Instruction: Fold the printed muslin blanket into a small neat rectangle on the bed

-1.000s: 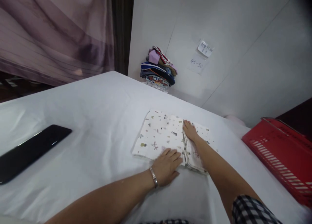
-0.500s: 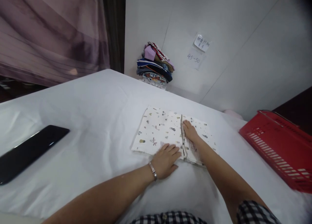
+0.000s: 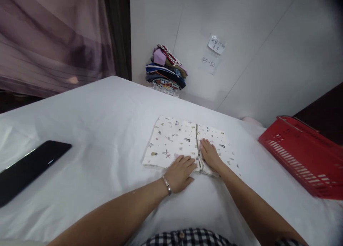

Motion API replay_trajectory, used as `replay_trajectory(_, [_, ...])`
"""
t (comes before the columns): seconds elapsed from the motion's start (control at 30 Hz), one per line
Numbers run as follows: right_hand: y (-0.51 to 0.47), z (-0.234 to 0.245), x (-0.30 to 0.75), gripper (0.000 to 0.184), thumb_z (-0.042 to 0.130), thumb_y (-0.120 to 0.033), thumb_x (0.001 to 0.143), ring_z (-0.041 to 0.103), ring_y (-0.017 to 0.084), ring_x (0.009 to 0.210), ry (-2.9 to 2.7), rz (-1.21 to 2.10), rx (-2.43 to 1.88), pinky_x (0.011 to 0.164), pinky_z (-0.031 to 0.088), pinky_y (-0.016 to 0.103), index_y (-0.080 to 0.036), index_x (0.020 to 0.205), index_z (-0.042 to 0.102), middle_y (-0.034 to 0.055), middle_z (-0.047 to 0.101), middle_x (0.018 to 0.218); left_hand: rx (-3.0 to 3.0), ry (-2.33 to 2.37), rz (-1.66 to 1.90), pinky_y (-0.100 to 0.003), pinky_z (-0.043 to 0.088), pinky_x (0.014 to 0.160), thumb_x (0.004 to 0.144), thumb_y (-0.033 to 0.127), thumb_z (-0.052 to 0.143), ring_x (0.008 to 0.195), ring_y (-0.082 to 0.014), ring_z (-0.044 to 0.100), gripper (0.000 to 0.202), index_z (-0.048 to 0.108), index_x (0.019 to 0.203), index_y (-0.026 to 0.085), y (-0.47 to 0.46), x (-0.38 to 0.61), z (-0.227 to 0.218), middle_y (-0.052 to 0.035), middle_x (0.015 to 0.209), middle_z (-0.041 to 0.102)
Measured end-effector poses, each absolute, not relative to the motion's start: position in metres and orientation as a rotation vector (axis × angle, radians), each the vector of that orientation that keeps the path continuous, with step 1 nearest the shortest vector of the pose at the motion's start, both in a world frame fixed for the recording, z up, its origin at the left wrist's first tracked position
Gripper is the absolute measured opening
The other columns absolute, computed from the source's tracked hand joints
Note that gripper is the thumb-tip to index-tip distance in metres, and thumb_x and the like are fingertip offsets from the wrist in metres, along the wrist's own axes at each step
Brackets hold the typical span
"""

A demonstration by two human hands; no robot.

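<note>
A white cloth (image 3: 171,140) with small printed figures lies folded on the white-covered table (image 3: 93,131), with a fold edge running down its middle. My left hand (image 3: 180,172), a bracelet at the wrist, lies flat with fingers stretched out on the cloth's near edge, left of the fold. My right hand (image 3: 210,154) rests flat on the right half, its fingers beside the fold line. Neither hand grips anything.
A stack of folded coloured clothes (image 3: 166,71) sits at the table's far edge against the white wall. A red plastic basket (image 3: 302,156) stands at the right. A long black flat object (image 3: 26,169) lies at the left. Paper notes (image 3: 215,46) hang on the wall.
My right hand has slid back along the fold toward me, from the cloth's far part to its near part. My left hand has stayed on the near edge. The view has shifted slightly.
</note>
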State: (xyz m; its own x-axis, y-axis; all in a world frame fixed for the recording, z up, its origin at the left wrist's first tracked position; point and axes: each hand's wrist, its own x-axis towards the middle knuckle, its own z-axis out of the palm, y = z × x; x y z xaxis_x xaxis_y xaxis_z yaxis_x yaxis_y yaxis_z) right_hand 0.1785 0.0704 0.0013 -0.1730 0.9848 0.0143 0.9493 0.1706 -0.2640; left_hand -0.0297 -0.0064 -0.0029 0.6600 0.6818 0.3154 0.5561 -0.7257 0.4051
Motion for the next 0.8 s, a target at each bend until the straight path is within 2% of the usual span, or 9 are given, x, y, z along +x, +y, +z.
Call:
replay_trajectory(0.2, [0.031, -0.005, 0.178, 0.054, 0.019, -0.042, 0.092, 0.012, 0.019, 0.135, -2.38, 0.249, -1.826, 0.107, 0.012, 0.043, -0.014, 0.137, 0.032, 0.0082, 0.021, 0.145, 2.607, 1.005, 0.658, -0.042, 0.02, 0.106, 0.079, 0.032, 0.055, 0.124, -0.022, 0.033, 0.046, 0.043, 0.123, 0.022, -0.006, -0.029, -0.004, -0.0054, 0.131, 0.045])
replay_trajectory(0.57, [0.028, -0.008, 0.171, 0.055, 0.016, -0.042, 0.093, 0.008, 0.019, 0.135, -2.406, 0.217, -1.812, 0.108, 0.01, 0.043, -0.014, 0.139, 0.027, 0.0076, 0.016, 0.147, 2.622, 1.021, 0.65, -0.042, 0.021, 0.106, 0.079, 0.032, 0.056, 0.124, -0.0217, 0.033, 0.047, 0.043, 0.123, 0.024, -0.006, -0.029, -0.005, -0.0035, 0.132, 0.045])
replay_trajectory(0.8, [0.023, -0.002, 0.17, 0.053, 0.019, -0.041, 0.092, 0.013, 0.019, 0.134, -2.385, 0.313, -1.783, 0.107, 0.012, 0.044, -0.016, 0.138, 0.03, 0.0082, 0.022, 0.145, 2.637, 1.007, 0.645, -0.043, 0.023, 0.105, 0.079, 0.032, 0.055, 0.124, -0.022, 0.034, 0.049, 0.041, 0.125, 0.025, -0.006, -0.03, -0.008, -0.0035, 0.133, 0.044])
